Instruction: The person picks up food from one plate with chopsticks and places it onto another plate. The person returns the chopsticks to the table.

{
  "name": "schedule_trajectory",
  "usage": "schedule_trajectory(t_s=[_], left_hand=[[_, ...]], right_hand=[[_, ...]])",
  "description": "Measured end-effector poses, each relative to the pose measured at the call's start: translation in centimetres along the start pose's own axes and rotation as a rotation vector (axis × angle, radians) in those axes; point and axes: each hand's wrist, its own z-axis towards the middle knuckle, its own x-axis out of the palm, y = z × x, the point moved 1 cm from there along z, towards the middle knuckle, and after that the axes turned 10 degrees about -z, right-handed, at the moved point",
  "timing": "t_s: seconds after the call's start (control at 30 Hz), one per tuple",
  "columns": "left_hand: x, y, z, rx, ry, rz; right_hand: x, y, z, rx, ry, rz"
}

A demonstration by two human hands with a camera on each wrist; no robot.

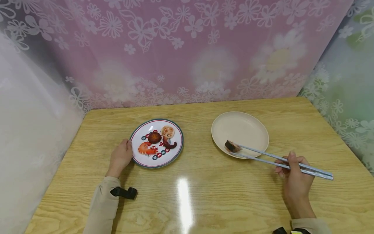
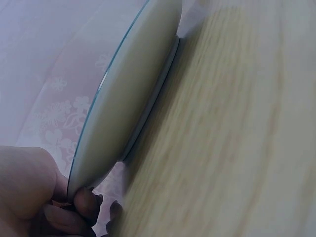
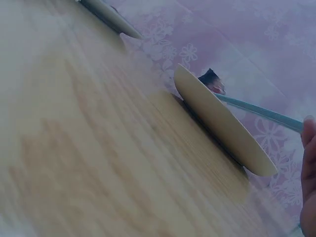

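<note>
My left hand (image 1: 120,158) pinches the left rim of a white plate (image 1: 172,157) with a blue-green edge and printed characters. On that plate lie a shrimp (image 1: 146,149), a brown mushroom cap (image 1: 154,137), a pale lotus root slice (image 1: 168,131) and a dark red octopus tentacle (image 1: 169,144). In my right hand (image 1: 298,182) is a pair of metal chopsticks (image 1: 318,173), pointing left. Their tips hold a dark-topped, pinkish food piece (image 1: 232,146) at the near left side of a beige plate (image 1: 241,126). The right wrist view shows this piece (image 3: 212,81) above the rim.
Both plates stand on a wood-grain table (image 1: 198,169), with bare wood between them. A pink floral curtain (image 1: 175,65) hangs behind the far edge, and pale cloth (image 1: 35,113) hangs on the left. Light glares off the table (image 1: 185,204) near the front.
</note>
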Motion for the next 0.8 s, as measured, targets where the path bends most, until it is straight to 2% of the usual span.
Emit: schedule_trajectory(t_s=[0.1,0.2,0.43,0.57,0.67,0.8], left_hand=[[0.0,0.0,0.0,0.0,-0.005,0.002],[0.0,0.0,-0.1,-0.007,-0.006,0.003],[0.1,0.0,0.0,-0.011,-0.004,0.004],[0.1,0.1,0.1,-0.006,-0.01,0.009],[0.1,0.2,0.1,-0.007,-0.012,0.011],[0.1,0.2,0.2,-0.013,-0.01,0.009]], right_hand=[[-0.1,-0.2,0.1,0.053,-0.02,0.025],[0.0,-0.3,0.0,0.065,-0.009,0.001],[0.3,-0.5,-0.2,-0.088,0.164,-0.138],[0.6,-0.6,-0.4,-0.158,0.18,-0.162],[1.0,-0.7,-0.4,-0.189,0.178,-0.122],[1.2,-0.9,-0.5,-0.179,0.112,-0.153]])
